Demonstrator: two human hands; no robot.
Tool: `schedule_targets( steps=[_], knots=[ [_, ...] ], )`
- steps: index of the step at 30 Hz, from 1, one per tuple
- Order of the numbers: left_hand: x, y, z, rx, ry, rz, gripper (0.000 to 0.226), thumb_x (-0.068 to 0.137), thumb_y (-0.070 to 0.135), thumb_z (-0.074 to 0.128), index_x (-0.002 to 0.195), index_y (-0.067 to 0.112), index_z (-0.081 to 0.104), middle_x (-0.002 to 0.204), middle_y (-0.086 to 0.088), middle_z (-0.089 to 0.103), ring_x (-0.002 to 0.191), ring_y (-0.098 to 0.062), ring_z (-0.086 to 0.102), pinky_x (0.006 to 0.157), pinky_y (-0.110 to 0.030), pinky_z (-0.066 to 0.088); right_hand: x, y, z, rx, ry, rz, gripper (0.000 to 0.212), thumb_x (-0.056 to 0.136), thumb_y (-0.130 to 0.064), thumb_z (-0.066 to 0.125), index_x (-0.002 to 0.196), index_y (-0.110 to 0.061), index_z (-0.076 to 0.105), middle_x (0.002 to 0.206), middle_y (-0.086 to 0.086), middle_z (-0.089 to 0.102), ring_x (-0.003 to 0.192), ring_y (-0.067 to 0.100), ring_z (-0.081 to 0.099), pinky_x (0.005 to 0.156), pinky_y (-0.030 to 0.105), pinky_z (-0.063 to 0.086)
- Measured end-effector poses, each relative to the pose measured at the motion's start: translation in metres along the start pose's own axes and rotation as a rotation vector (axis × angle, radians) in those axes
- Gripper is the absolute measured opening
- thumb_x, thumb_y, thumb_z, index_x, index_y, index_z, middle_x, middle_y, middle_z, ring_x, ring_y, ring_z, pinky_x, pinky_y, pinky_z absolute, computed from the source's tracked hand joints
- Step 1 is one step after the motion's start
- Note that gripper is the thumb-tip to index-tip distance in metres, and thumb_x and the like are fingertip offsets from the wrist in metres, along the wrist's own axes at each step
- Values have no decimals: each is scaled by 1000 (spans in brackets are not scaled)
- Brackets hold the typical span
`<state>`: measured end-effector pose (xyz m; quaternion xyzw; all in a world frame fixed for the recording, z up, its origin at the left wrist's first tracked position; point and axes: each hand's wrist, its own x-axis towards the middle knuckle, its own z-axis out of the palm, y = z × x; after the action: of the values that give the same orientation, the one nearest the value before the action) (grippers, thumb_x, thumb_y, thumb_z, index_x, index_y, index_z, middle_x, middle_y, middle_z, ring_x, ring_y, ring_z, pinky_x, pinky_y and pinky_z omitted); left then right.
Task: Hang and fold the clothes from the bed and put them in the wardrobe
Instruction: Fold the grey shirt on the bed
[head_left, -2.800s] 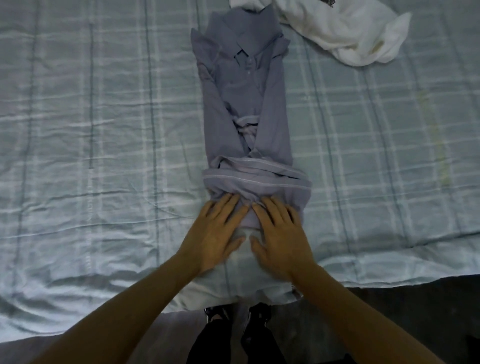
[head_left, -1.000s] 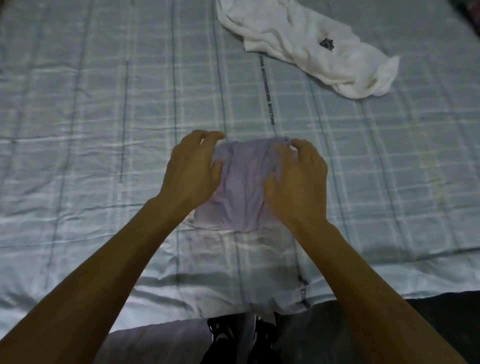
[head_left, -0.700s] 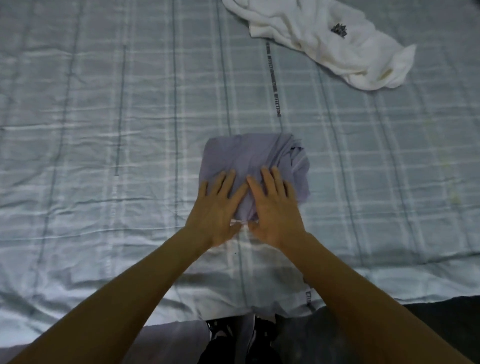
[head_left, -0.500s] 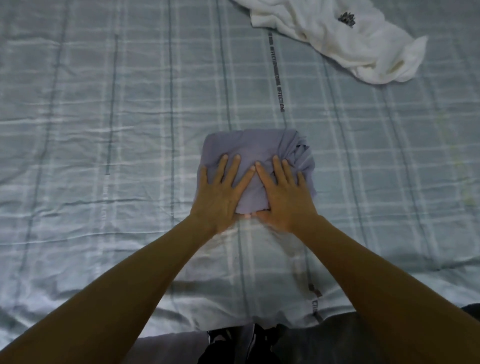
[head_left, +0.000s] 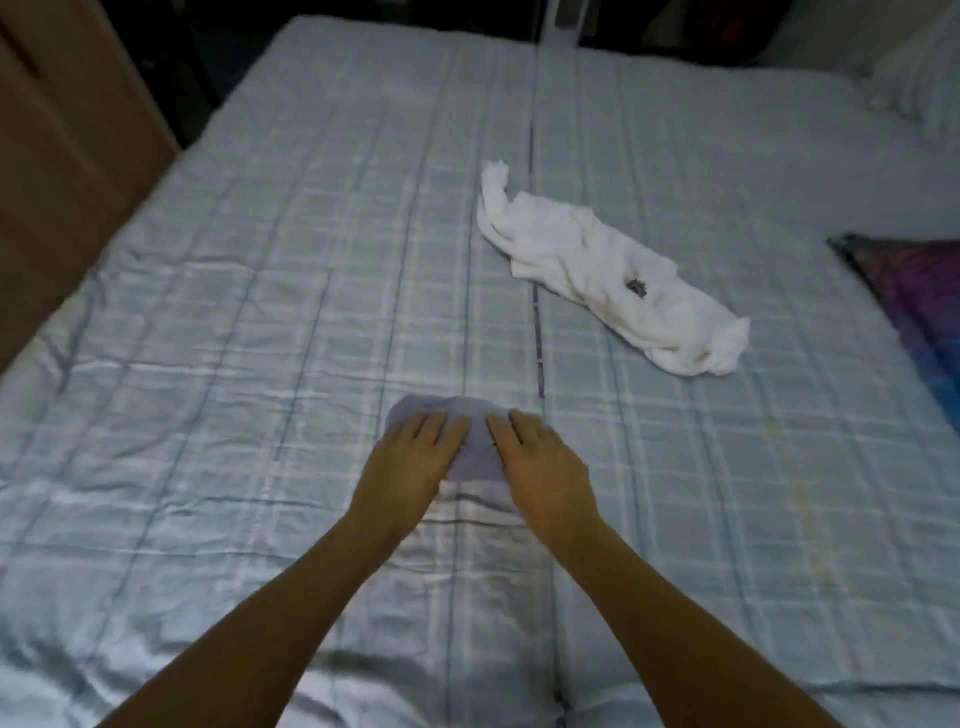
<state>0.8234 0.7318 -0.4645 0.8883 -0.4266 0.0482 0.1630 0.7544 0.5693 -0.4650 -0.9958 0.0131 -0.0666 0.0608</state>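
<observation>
hands: 2, left hand (head_left: 410, 462) and right hand (head_left: 540, 462) flat, fingers straight, pressing folded shirt
folded shirt (head_left: 475, 447): 1, purple-grey, near edge of bed (head_left: 260, 312), mostly under hands
white garment (head_left: 597, 275): 1, crumpled, well apart, far right
pillow (head_left: 914, 291): 1, dark, right edge

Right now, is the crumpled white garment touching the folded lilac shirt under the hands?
Apart. The head view shows bare checked bedsheet between the crumpled white garment and the folded lilac shirt.

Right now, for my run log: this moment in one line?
left hand: flat on folded purple shirt | right hand: same | white garment: crumpled, apart
</observation>
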Motion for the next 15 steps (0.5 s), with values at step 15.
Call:
schedule_targets(
  steps=[15],
  knots=[
    [-99, 20, -400, 521, 306, -334, 58, 76, 7, 32, 132, 17, 41, 117, -19, 64, 99, -35, 66, 57, -39, 58, 79, -212, -310, 50, 423, -579, 66, 58, -12, 79, 120, -8, 58, 107, 15, 67, 100, 31, 65, 92, 42, 51]
  ],
)
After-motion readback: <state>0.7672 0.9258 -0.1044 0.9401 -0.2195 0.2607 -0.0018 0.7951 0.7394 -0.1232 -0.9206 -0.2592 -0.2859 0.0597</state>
